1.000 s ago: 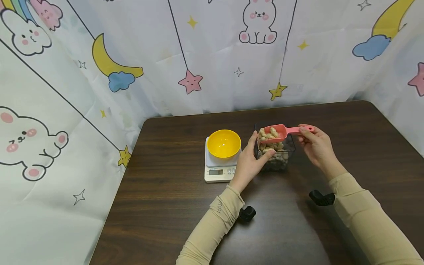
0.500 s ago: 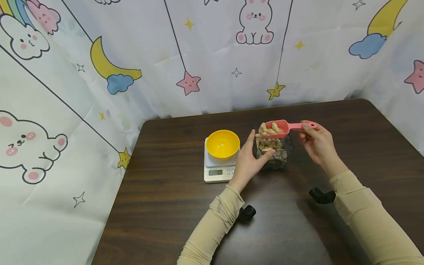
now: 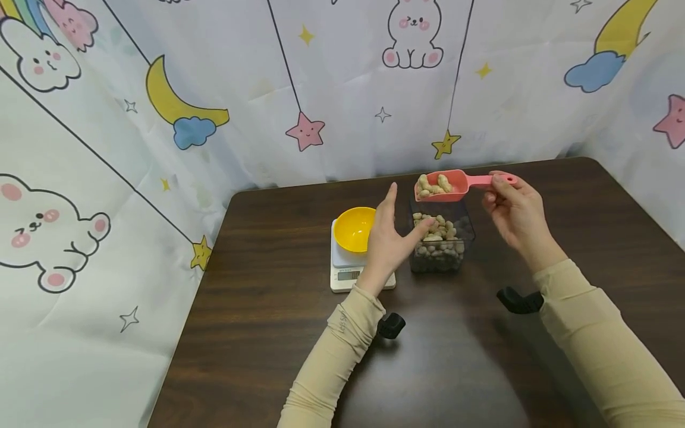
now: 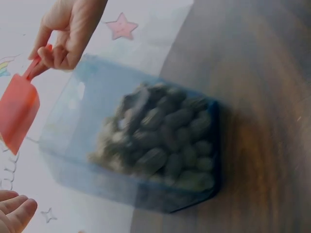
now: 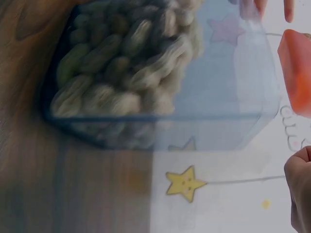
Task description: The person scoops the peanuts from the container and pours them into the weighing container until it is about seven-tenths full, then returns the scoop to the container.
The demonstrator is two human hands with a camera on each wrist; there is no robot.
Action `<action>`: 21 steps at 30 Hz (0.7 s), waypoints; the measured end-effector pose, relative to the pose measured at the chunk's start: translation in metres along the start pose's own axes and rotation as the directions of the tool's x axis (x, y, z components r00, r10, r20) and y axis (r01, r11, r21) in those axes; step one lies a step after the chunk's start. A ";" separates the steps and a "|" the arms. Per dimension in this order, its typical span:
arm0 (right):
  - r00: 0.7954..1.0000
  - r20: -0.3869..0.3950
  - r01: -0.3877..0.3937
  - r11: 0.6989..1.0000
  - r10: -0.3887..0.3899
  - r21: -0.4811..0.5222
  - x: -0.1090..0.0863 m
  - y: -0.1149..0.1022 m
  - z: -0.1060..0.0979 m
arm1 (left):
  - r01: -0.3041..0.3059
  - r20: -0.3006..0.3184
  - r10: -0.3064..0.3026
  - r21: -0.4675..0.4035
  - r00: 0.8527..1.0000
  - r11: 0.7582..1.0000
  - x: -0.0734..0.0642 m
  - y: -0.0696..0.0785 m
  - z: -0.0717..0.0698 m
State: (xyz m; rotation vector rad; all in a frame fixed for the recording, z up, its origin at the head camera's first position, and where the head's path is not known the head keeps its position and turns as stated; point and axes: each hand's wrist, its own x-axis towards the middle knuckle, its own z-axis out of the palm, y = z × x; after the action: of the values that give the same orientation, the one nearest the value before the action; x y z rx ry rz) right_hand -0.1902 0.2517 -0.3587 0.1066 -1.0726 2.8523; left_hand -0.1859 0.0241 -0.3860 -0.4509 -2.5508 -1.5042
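My right hand (image 3: pixel 515 208) pinches the handle of a pink scoop (image 3: pixel 459 185), raised over the back of a clear plastic container (image 3: pixel 436 261). Several peanuts (image 3: pixel 434 186) lie in the scoop. More unshelled peanuts (image 4: pixel 170 131) fill the lower part of the container, which stands on the table. My left hand (image 3: pixel 389 246) is held with fingers extended between the container and a yellow bowl (image 3: pixel 353 230), gripping nothing; it overlaps the bowl's right side in the head view. The bowl sits on a white kitchen scale (image 3: pixel 342 281) with a small display.
The dark wooden table (image 3: pixel 257 333) reaches back to a white curtain (image 3: pixel 353 71) printed with cartoon figures. Black wrist-worn devices (image 3: pixel 392 326) stick out below both sleeves.
My right hand has lifted the scoop with its peanuts up and away from the container. The left hand has let go of the container's side and shifted left toward the bowl.
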 end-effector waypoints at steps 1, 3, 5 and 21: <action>1.000 0.009 0.001 1.000 -0.001 0.009 0.000 0.000 0.003 | -0.004 -0.013 0.005 0.008 1.000 1.000 0.001 0.000 -0.004; 1.000 0.025 0.001 1.000 -0.001 0.021 0.001 0.001 0.008 | -0.009 -0.031 0.009 0.015 0.999 1.000 0.004 -0.001 -0.011; 0.999 0.037 -0.002 1.000 0.001 0.024 0.002 0.003 0.012 | -0.010 -0.048 0.011 0.018 0.999 1.000 0.005 -0.003 -0.019; 0.994 0.076 -0.078 0.997 0.080 -0.029 0.007 0.024 0.036 | 0.038 -0.195 -0.039 -0.008 0.980 0.999 0.010 -0.033 -0.056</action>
State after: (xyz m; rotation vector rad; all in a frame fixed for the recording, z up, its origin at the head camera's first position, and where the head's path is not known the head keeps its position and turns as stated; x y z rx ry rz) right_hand -0.1991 0.2107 -0.3468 0.1768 -1.1528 2.9259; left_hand -0.2081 -0.0379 -0.3831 -0.2416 -2.4177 -1.4864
